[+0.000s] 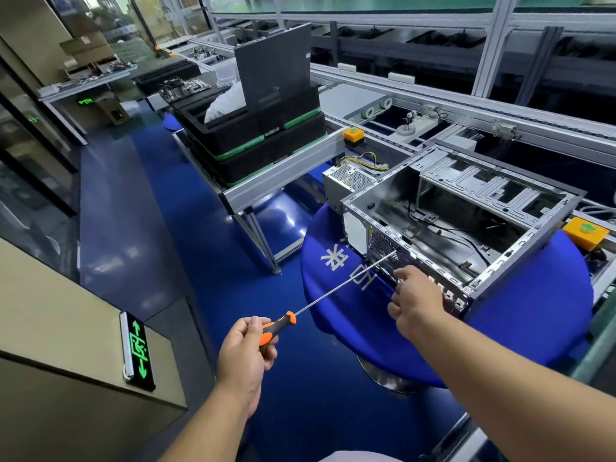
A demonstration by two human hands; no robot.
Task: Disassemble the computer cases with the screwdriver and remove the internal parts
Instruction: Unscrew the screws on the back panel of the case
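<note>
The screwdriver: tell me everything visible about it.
The screwdriver has a long thin bare-metal shaft and an orange and black handle. The left hand grips the handle, fingers curled round it. It slants up and to the right, its tip at the perforated rear panel of the open computer case, which sits on the blue table. The right hand touches the same panel beside the tip.

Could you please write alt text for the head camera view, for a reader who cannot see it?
A person's left hand grips an orange-and-black screwdriver, its long shaft tip at the rear panel of an open computer case, while the right hand touches that panel. The case sits on a round blue-covered table beside a conveyor line.
</note>
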